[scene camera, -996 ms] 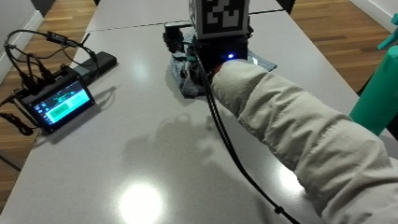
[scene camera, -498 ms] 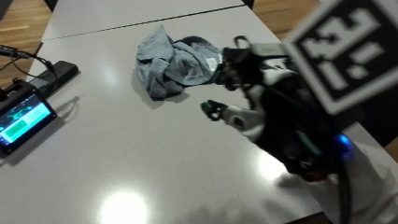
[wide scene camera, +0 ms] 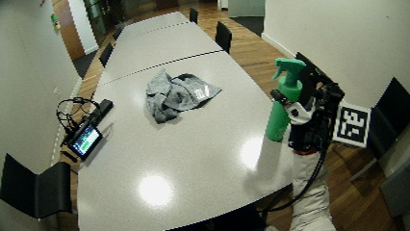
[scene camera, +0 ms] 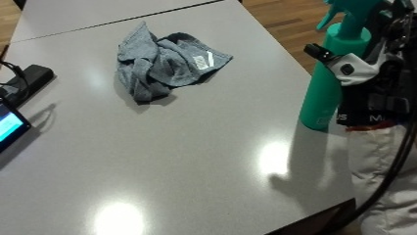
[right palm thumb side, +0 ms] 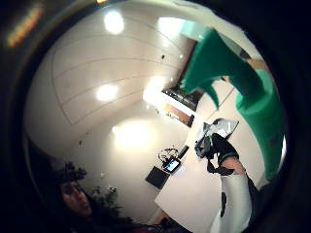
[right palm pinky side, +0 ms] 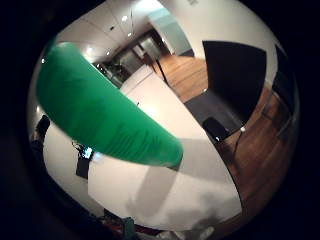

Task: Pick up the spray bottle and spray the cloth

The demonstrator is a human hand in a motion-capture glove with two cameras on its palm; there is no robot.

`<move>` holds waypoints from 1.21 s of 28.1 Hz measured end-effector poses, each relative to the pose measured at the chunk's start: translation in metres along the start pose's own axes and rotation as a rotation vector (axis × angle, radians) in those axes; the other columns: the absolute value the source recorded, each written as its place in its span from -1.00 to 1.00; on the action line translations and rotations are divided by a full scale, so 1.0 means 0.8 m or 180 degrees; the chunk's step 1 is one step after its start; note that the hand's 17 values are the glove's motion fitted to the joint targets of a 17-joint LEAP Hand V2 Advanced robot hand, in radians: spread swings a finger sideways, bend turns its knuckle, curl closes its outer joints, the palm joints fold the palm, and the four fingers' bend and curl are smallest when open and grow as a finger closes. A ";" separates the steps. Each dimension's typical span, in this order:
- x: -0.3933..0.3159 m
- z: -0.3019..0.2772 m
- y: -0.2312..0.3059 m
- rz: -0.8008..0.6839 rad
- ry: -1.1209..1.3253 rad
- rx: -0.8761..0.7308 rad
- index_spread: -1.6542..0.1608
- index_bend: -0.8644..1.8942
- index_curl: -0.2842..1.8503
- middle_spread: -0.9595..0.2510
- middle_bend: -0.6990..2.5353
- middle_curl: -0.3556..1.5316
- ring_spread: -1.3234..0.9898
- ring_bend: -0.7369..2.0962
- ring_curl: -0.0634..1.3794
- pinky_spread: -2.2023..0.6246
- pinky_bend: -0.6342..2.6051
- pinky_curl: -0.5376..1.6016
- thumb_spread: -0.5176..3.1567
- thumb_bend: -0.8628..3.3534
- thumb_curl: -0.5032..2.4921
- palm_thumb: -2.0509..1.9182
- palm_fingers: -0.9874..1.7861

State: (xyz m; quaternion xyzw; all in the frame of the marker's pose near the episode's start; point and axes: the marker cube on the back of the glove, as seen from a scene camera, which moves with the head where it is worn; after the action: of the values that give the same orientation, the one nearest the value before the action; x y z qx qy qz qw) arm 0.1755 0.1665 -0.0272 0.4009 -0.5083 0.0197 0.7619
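Observation:
A crumpled grey cloth point(scene camera: 166, 61) lies on the grey table point(scene camera: 196, 161), towards its far side. It also shows in the wide view as the cloth point(wide scene camera: 176, 94). A green spray bottle point(scene camera: 326, 83) stands upright at the table's right edge, nozzle pointing left; whether its base touches the table I cannot tell. My gloved right hand point(scene camera: 378, 73) is wrapped round the bottle from its right side. In the little finger side palm view the green bottle point(right palm pinky side: 100, 115) fills much of the picture. Its trigger head point(right palm thumb side: 218, 63) shows in the thumb side view.
A small lit screen point(wide scene camera: 86, 139) and a black box point(scene camera: 35, 76) with cables sit at the table's left edge. The right table edge runs just under the bottle. Black chairs point(wide scene camera: 38, 190) stand around the table.
My hand has left the cloth, moved to the table's right edge and taken hold of the spray bottle. The outside camera has shifted as well.

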 end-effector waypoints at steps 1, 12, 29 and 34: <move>0.011 0.003 -0.008 0.0113 -0.0041 0.0006 0.49 -0.31 -0.37 0.53 -0.28 -0.21 0.09 -0.15 -0.37 0.56 -0.41 -0.18 -0.31 -0.54 -0.37 0.50 -0.24; 0.073 0.027 -0.030 0.0374 -0.0612 0.0009 0.54 -0.30 -0.49 0.44 -0.29 -0.20 0.05 0.02 -0.40 0.50 -0.27 -0.20 -0.36 -0.54 -0.33 0.59 0.33; 0.085 -0.007 -0.041 0.0396 -0.0015 -0.0115 0.53 -0.30 -0.47 0.35 -0.34 -0.15 0.02 -0.02 -0.31 0.41 -0.26 -0.12 -0.47 -0.59 -0.28 0.64 0.38; 0.058 0.036 -0.097 -0.0024 0.0944 -0.0640 0.52 -0.30 -0.47 0.34 -0.35 -0.14 0.02 -0.04 -0.30 0.41 -0.27 -0.11 -0.48 -0.60 -0.27 0.64 0.38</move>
State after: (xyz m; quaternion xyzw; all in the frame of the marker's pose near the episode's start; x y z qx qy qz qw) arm 0.2101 0.0786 -0.0314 0.3172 -0.3882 0.0248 0.8649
